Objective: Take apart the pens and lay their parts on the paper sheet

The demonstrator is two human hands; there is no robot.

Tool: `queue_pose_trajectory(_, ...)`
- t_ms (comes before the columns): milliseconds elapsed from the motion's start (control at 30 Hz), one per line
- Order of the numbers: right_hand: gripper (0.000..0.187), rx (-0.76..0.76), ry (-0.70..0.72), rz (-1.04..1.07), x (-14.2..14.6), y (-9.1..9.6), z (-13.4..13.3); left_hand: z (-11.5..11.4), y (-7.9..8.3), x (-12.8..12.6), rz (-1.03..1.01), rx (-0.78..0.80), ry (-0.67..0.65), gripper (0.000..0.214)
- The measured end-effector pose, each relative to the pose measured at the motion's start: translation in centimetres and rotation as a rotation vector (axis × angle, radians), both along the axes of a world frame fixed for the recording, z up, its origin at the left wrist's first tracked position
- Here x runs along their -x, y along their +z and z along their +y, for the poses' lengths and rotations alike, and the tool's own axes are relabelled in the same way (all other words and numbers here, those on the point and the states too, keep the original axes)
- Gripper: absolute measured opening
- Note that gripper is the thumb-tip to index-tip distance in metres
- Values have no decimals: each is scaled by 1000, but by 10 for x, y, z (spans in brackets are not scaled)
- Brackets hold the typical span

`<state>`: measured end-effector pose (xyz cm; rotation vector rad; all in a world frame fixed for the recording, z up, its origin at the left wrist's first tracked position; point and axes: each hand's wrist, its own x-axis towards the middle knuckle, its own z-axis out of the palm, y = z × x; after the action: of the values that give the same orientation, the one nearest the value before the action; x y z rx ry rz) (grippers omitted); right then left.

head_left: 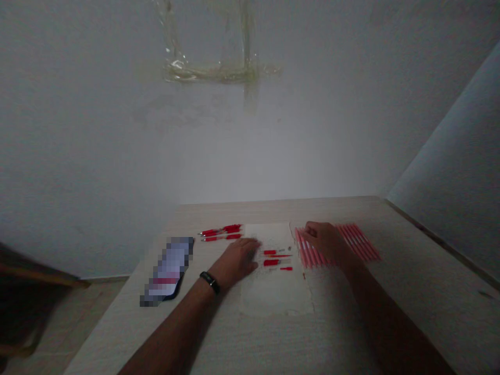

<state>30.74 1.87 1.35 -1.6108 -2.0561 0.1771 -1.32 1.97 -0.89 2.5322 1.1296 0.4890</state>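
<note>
My left hand (pixel 238 259) lies flat on the wooden table (pixel 410 271), fingers stretched toward a few small red pen parts (pixel 275 258) on a pale sheet (pixel 273 297); a black band is on its wrist. My right hand (pixel 326 240) rests, fingers curled downward, on a row of several pink-red pen barrels (pixel 359 242) at the right. Whether it holds one I cannot see. Three assembled red pens (pixel 222 233) lie just beyond my left hand.
A dark phone-like object (pixel 169 271), blurred out, lies at the table's left. A white wall rises behind the table, with tape remains high up (pixel 211 70). A dark piece of furniture (pixel 23 302) stands at the far left on the floor.
</note>
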Motion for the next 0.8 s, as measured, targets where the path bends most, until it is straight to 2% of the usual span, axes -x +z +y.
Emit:
queue_pose_trajectory(133,35,-6,5,18,-1,-2,2,-1,3,-1,-28,-7,9,56)
queue_pose_trajectory(367,33,-10,15,29,-1,-1,3,-6,14,-7,-182,-27,7,30)
queue_pose_trajectory(600,34,-8,18,29,1,1,0,-10,18,-10,-162,1,32,26)
queue_pose_trajectory(800,33,20,50,4,4,3,-2,-15,15,-16,-131,30,1,12)
